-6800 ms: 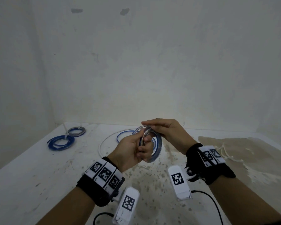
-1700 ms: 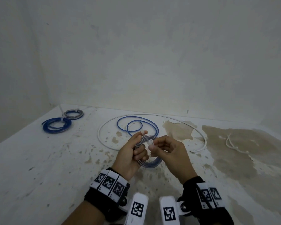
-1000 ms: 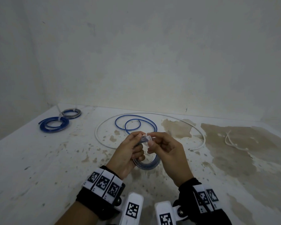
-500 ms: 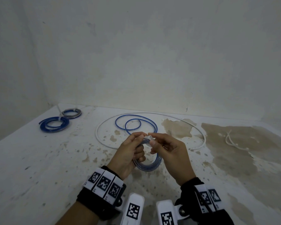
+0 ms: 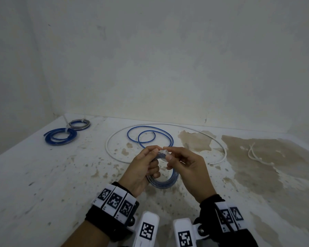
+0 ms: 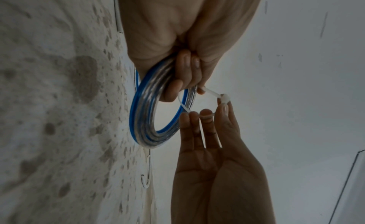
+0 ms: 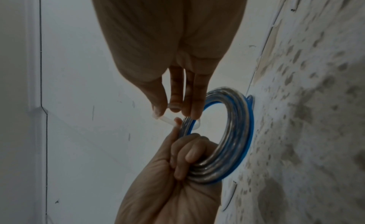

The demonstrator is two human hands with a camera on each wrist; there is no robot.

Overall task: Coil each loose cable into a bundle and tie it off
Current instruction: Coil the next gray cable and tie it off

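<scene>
A coil of clear and blue cable [image 5: 165, 183] hangs just above the stained table [image 5: 43, 184]. My left hand [image 5: 154, 152] grips the coil's left side, fingers curled round the strands [image 6: 142, 118]. A white zip tie [image 6: 212, 93] loops over the top of the coil. My right hand [image 5: 167, 154] pinches the tie's head between thumb and fingertips [image 7: 158, 111], close against the left thumb. The right wrist view shows the coil [image 7: 237, 133] upright, with the tie [image 7: 168, 120] sticking out to its left.
A loose blue cable [image 5: 150, 136] lies in loops behind my hands, ringed by a long loose white cable [image 5: 106, 146]. Two tied bundles, one blue [image 5: 61, 139] and one grey [image 5: 79, 124], sit at the far left corner. Spare white ties [image 5: 257, 155] lie at the right.
My hands came down and closer to me with the coil. The right fingers shifted onto the tie at the coil's top; in the last half second almost nothing moved.
</scene>
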